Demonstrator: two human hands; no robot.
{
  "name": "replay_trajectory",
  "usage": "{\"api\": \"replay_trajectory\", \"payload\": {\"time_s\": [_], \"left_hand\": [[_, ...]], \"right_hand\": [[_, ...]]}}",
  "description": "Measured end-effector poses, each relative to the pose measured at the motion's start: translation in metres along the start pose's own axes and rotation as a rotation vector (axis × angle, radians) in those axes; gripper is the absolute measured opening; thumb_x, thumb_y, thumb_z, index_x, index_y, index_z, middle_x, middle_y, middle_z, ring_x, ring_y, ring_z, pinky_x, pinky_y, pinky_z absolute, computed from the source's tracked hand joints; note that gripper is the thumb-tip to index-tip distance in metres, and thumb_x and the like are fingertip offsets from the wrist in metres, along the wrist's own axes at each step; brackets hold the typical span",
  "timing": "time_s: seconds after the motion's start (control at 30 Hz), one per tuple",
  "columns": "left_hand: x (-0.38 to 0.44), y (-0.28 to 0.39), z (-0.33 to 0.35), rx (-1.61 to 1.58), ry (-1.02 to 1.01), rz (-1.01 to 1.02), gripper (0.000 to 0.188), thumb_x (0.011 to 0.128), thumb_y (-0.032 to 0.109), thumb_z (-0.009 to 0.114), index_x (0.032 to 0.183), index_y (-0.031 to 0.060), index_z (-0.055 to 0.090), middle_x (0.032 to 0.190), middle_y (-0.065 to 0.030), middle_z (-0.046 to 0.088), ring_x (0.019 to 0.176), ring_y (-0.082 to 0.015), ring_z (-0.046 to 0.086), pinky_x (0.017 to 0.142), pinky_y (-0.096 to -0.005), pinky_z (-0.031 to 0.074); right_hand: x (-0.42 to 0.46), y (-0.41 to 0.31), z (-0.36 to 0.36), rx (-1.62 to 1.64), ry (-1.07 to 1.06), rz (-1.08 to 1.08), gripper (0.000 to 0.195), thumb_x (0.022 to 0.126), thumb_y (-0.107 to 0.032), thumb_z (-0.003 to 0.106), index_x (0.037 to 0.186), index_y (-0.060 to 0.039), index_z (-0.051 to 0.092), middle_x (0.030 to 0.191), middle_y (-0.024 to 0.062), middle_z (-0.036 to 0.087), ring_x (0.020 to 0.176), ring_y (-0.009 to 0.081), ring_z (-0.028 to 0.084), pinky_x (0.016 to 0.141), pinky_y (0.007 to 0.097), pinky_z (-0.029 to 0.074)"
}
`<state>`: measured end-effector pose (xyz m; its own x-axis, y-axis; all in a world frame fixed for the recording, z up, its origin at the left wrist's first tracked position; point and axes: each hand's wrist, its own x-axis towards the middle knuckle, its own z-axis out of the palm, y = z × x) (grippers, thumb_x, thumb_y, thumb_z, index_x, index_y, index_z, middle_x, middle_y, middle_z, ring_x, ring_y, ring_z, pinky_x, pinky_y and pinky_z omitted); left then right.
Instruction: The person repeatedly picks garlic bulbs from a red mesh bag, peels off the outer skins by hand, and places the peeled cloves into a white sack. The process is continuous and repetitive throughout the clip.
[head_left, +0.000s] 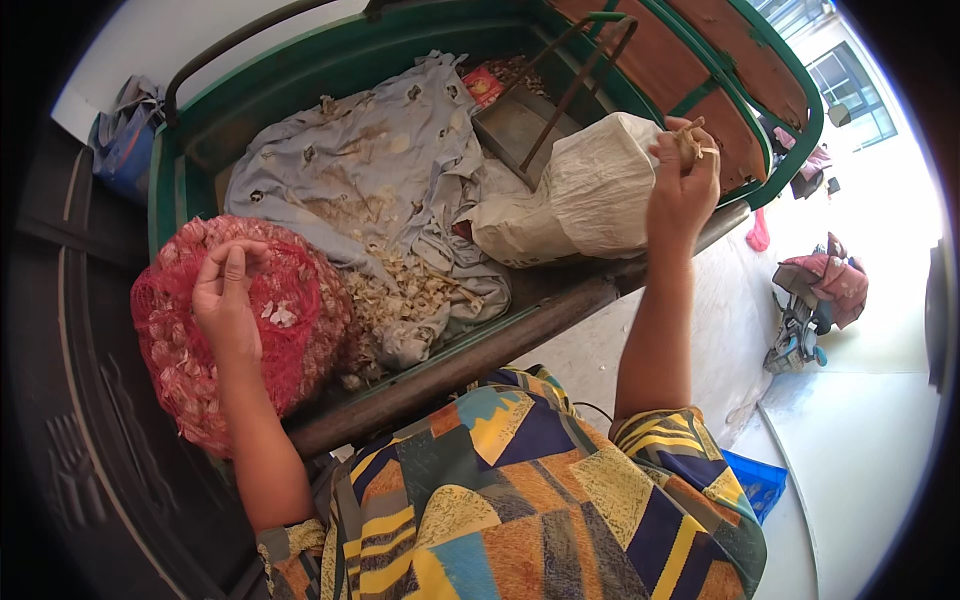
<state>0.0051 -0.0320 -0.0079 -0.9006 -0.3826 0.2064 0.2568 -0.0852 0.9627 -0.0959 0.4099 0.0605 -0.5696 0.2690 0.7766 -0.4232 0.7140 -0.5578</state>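
My right hand (684, 180) grips what looks like a garlic bulb (687, 146) with a short dry stem, beside a white woven sack (592, 187). Over a red mesh bag (292, 300) full of garlic hangs my left hand (231, 292), palm up with fingers curled; whether it holds anything cannot be told. White garlic skins (279, 313) lie on the mesh just to the right of this hand. Between bag and sack, a stained grey-blue cloth (337, 165) bears a heap of dry garlic skins (409, 289).
A green metal cart bed (247, 90) surrounds these things, its brown rail (465, 375) running close before my body. A metal dustpan (517, 127) with an upright handle stands behind the sack. A blue bag (124, 157) hangs at far left; a covered stroller (810, 300) stands at right.
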Motion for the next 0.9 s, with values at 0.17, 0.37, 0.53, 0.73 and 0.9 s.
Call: {"api": "replay_trajectory", "payload": {"time_s": [0.17,0.37,0.53,0.73,0.9], "left_hand": [[0.005,0.043,-0.004,0.298,-0.016,0.141,0.016,0.101,0.012,0.056,0.099,-0.0001,0.066,0.097,-0.0052,0.068,0.095,-0.0118,0.063,0.091,-0.0265,0.048],[0.005,0.069,-0.064,0.524,0.071,0.209,0.015,0.099,0.009,0.059,0.1,-0.0037,0.067,0.093,-0.0053,0.07,0.089,-0.0103,0.065,0.084,-0.0244,0.051],[0.003,0.045,-0.107,1.048,0.191,0.136,0.015,0.091,0.015,0.065,0.096,0.0003,0.066,0.085,-0.0105,0.069,0.081,-0.0198,0.067,0.074,-0.0319,0.049],[-0.006,0.009,-0.137,1.153,-0.028,-0.033,0.012,0.089,0.011,0.064,0.097,0.0025,0.065,0.094,-0.0145,0.068,0.092,-0.0323,0.065,0.082,-0.0413,0.05],[0.009,-0.013,-0.13,1.253,-0.225,-0.086,0.018,0.087,0.008,0.063,0.105,0.0037,0.064,0.106,-0.0149,0.066,0.104,-0.0346,0.062,0.091,-0.0438,0.048]], "right_hand": [[0.001,0.118,-0.035,-0.382,-0.588,0.002,0.032,0.087,-0.003,0.046,0.113,-0.0018,0.064,0.103,0.0263,0.066,0.103,0.0445,0.06,0.09,0.047,0.047],[0.012,0.163,-0.041,-0.234,-1.135,0.259,0.043,0.089,-0.009,0.062,0.129,0.004,0.055,0.122,0.017,0.064,0.113,0.0249,0.058,0.099,0.0357,0.044],[0.016,0.212,-0.057,-0.268,-1.278,0.392,0.066,0.088,-0.021,0.064,0.146,0.0006,0.041,0.148,0.0147,0.048,0.134,0.0271,0.045,0.11,0.0327,0.034],[0.019,0.228,-0.048,-0.262,-1.291,0.374,0.058,0.091,-0.023,0.062,0.141,0.0012,0.047,0.137,0.013,0.055,0.123,0.0269,0.051,0.102,0.0343,0.04],[0.016,0.217,-0.044,-0.172,-1.132,0.438,0.051,0.091,-0.024,0.063,0.135,0.0013,0.054,0.126,0.0121,0.063,0.112,0.0266,0.058,0.095,0.0355,0.045]]}}
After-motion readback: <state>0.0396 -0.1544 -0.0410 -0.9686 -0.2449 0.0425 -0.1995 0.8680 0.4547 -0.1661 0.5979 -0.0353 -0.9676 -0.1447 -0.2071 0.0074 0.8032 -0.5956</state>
